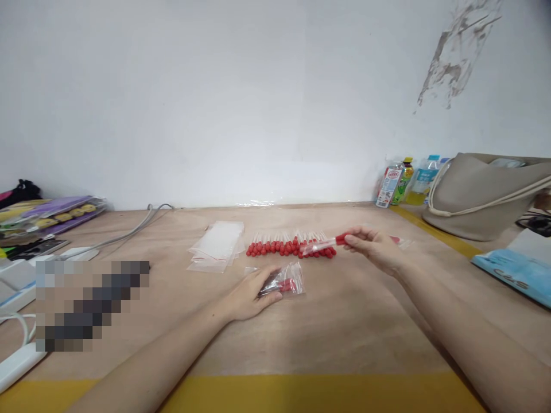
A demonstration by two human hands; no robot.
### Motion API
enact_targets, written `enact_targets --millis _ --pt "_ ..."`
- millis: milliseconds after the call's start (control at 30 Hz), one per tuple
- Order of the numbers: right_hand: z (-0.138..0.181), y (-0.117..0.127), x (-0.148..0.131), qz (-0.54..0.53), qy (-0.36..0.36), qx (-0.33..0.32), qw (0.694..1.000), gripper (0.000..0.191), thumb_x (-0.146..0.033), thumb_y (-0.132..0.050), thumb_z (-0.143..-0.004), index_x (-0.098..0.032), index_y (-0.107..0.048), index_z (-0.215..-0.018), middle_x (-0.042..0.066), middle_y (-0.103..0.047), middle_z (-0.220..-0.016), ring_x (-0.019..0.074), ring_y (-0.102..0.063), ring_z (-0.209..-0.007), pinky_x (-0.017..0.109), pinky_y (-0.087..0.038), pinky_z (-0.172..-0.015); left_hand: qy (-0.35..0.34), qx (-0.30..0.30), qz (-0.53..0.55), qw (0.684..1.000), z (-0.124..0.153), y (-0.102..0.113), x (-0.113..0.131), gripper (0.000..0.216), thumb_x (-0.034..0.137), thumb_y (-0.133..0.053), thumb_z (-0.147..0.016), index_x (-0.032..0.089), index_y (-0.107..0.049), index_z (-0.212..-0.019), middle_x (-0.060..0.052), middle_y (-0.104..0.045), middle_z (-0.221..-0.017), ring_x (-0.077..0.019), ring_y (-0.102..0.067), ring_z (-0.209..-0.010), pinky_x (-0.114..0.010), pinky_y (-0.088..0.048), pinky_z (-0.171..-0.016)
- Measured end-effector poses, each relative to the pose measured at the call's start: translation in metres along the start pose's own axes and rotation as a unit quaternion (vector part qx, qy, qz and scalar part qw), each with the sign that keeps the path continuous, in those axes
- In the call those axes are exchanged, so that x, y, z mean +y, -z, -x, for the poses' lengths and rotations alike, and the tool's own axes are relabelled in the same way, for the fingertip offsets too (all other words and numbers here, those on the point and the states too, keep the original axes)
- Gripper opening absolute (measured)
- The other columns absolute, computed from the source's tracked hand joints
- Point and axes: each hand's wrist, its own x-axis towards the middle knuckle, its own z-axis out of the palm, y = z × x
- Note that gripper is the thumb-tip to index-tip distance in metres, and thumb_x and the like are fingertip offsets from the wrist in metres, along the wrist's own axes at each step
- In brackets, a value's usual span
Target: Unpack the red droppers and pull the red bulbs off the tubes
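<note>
My left hand [258, 292] is closed on a small clear plastic bag [297, 275], and red-tipped pieces show inside it. Between the thumb and fingers of my right hand [374, 246] is a slim clear tube with a red end [343, 238], held nearly level above the table. The tube's clear part points left, over a row of similar red-ended tubes [284, 248] lying side by side. Just right of that hand, another red end with clear plastic [394, 240] shows, partly hidden by the hand. Flat clear bags [218, 244] lie stacked left of the row.
Drink bottles [424, 180] and a beige bag [486, 192] stand at the back right, with a blue packet [512, 272] nearer. A grey cable [129, 232], white power strips [19, 292] and purple-yellow packages [64, 215] are on the left. A blurred patch hides part of the table.
</note>
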Motion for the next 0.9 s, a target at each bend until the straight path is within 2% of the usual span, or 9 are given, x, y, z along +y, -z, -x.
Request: enact_targets --millis 100,167,233,333,433,533,700,900 --pt "-0.009 0.018 0.011 -0.007 0.071 0.154 0.985 0.033 -0.042 -0.071 -0.058 -0.019 -0.057 -0.078 0.005 -0.066 -0.084 0.0150 -0.061 -0.068 0.031 -0.050 -0.064 0.002 0.001 -0.003 1.000 0.000 -0.001 -0.001 0.051 0.040 -0.047 -0.083 0.020 -0.034 -0.128 -0.010 -0.049 -0.122 -0.0227 -0.049 -0.105 -0.040 -0.040 -0.090" --pt "-0.012 0.017 0.023 0.078 0.114 0.227 0.964 0.031 -0.041 -0.068 -0.062 -0.018 -0.058 -0.080 0.006 -0.065 -0.083 0.0162 -0.060 -0.067 0.033 -0.049 -0.065 0.004 0.000 -0.004 1.000 0.000 -0.001 -0.001 0.051 0.041 -0.047 -0.083 0.020 -0.035 -0.127 -0.010 -0.050 -0.121 -0.0227 -0.049 -0.105 -0.040 -0.040 -0.089" --pt "-0.013 0.012 0.034 0.203 0.156 0.248 0.934 0.025 -0.038 -0.063 -0.068 -0.017 -0.060 -0.082 0.007 -0.065 -0.082 0.0170 -0.059 -0.068 0.035 -0.048 -0.067 0.009 -0.005 -0.008 1.000 0.000 0.000 0.000 0.050 0.041 -0.047 -0.083 0.021 -0.035 -0.127 -0.009 -0.050 -0.121 -0.0225 -0.049 -0.105 -0.040 -0.040 -0.089" --pt "-0.013 0.005 0.046 0.345 0.224 0.196 0.890 0.018 -0.031 -0.054 -0.075 -0.017 -0.062 -0.084 0.007 -0.064 -0.084 0.0183 -0.058 -0.074 0.034 -0.047 -0.070 0.011 -0.004 -0.015 1.000 0.000 0.000 0.000 0.050 0.041 -0.047 -0.083 0.021 -0.035 -0.127 -0.010 -0.049 -0.121 -0.0226 -0.049 -0.105 -0.040 -0.040 -0.090" --pt "-0.013 0.002 0.051 0.413 0.245 0.123 0.868 0.018 -0.027 -0.050 -0.077 -0.018 -0.063 -0.086 0.007 -0.064 -0.087 0.0196 -0.058 -0.079 0.034 -0.046 -0.072 0.008 -0.003 -0.018 1.000 0.000 0.000 0.000 0.050 0.041 -0.046 -0.083 0.021 -0.035 -0.127 -0.010 -0.049 -0.122 -0.0226 -0.049 -0.106 -0.040 -0.040 -0.089" --pt "-0.014 0.000 0.052 0.430 0.232 0.089 0.868 0.021 -0.027 -0.049 -0.078 -0.019 -0.064 -0.090 0.007 -0.064 -0.090 0.0201 -0.058 -0.084 0.035 -0.046 -0.076 0.009 -0.006 -0.024 1.000 0.000 0.000 0.000 0.050 0.040 -0.046 -0.083 0.020 -0.035 -0.127 -0.011 -0.048 -0.123 -0.0230 -0.048 -0.108 -0.040 -0.040 -0.090" --pt "-0.014 -0.005 0.052 0.410 0.243 0.101 0.873 0.023 -0.028 -0.046 -0.081 -0.019 -0.064 -0.092 0.006 -0.064 -0.093 0.0194 -0.058 -0.087 0.034 -0.045 -0.079 0.002 -0.006 -0.025 1.000 -0.001 -0.001 -0.001 0.050 0.040 -0.046 -0.083 0.020 -0.035 -0.127 -0.010 -0.049 -0.123 -0.0223 -0.048 -0.108 -0.039 -0.039 -0.091" --pt "-0.016 -0.011 0.054 0.417 0.197 0.101 0.881 0.025 -0.030 -0.047 -0.079 -0.015 -0.066 -0.089 0.008 -0.066 -0.086 0.0192 -0.059 -0.076 0.032 -0.046 -0.070 0.008 -0.009 -0.032 0.999 0.000 -0.002 -0.004 0.049 0.041 -0.045 -0.083 0.021 -0.035 -0.127 -0.010 -0.048 -0.123 -0.0223 -0.048 -0.108 -0.039 -0.039 -0.091"
